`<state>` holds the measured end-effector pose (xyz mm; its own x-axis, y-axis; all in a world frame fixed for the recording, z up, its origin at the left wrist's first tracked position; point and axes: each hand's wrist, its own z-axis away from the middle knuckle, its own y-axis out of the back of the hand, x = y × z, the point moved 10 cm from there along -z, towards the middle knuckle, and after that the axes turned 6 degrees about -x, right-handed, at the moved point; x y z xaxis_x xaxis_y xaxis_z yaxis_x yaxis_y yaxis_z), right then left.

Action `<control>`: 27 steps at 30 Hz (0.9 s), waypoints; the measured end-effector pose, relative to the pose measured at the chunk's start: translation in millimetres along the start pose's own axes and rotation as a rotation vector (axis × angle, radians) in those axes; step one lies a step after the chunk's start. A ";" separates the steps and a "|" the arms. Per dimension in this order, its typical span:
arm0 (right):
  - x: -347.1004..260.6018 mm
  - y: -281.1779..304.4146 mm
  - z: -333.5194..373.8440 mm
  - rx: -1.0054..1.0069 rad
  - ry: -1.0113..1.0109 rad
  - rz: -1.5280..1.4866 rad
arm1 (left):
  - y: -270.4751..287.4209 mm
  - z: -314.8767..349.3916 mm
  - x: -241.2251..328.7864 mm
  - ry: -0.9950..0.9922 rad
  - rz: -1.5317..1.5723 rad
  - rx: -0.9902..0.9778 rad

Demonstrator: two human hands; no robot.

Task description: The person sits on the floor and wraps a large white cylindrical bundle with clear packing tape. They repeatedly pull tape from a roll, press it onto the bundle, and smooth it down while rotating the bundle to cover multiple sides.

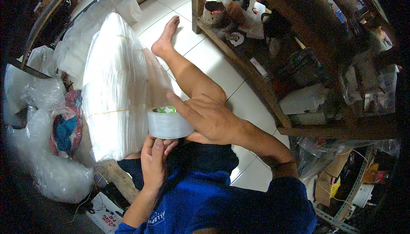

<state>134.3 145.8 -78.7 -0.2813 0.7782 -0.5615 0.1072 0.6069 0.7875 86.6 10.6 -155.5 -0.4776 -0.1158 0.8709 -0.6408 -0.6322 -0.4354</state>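
A wide roll of clear tape (170,125) with a green-printed core sits in my right hand (209,120). The fingers lie over its top and right side, and the thumb is by its lower edge. Just under the roll, my left hand (153,159) has its fingers curled together, close against the roll's lower edge; whatever is between them is too small to make out. Left of both hands stands a tall bundle of clear-white plastic bags (113,88), bound with thin bands and leaning by my leg.
More plastic sheeting (81,41) lies behind the bundle, and crumpled clear bags (60,176) are heaped at the left. On the right, a dark wooden shelf (239,61) holds a round tin (214,14) and plastic boxes (305,99). White floor tiles (222,73) run between.
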 end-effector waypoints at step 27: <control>379.4 69.8 175.2 -0.503 -1.127 0.702 | -18.1 -10.1 -10.8 0.210 0.480 0.044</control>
<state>202.1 511.7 -281.3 0.6117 0.7446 0.2671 -0.5083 0.1113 0.8539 97.3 31.0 -159.3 -0.8241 -0.2475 0.5095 -0.2966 -0.5777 -0.7604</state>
